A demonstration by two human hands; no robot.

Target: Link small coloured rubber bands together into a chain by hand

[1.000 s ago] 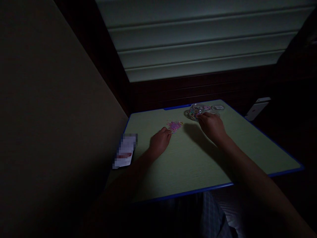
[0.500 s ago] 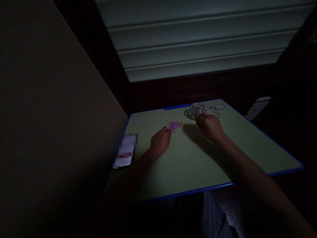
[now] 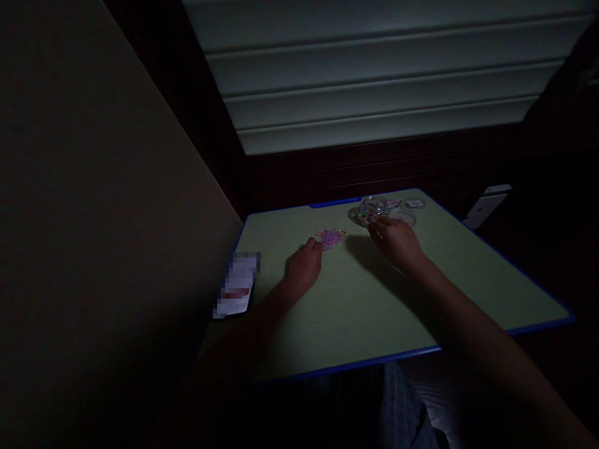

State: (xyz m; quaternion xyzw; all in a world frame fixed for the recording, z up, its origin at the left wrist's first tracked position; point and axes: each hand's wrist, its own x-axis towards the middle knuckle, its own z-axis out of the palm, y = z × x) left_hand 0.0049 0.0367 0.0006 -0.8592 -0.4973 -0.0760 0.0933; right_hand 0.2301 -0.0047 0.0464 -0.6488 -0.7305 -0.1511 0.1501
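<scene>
- Fingers of the left hand point(image 3: 303, 269) curl loosely, empty as far as the dim view shows, just beside loose pink rubber bands point(image 3: 330, 237) on the green desk point(image 3: 374, 299)
- Fingers of the right hand point(image 3: 397, 243) reach into mixed-colour bands in a clear round container point(image 3: 373, 209); whether they grip any, cannot tell
- Smaller clear container point(image 3: 412, 203) just beyond, contents too dim to tell

Loose pink rubber bands point(image 3: 330, 237): one small tangled heap, lying flat mid-way across the green worktop point(image 3: 449, 280). Clear round plastic containers point(image 3: 374, 209): several, clustered near the far edge, were filled with mixed-colour bands. Small clear round case point(image 3: 412, 203): stood just beside them.
</scene>
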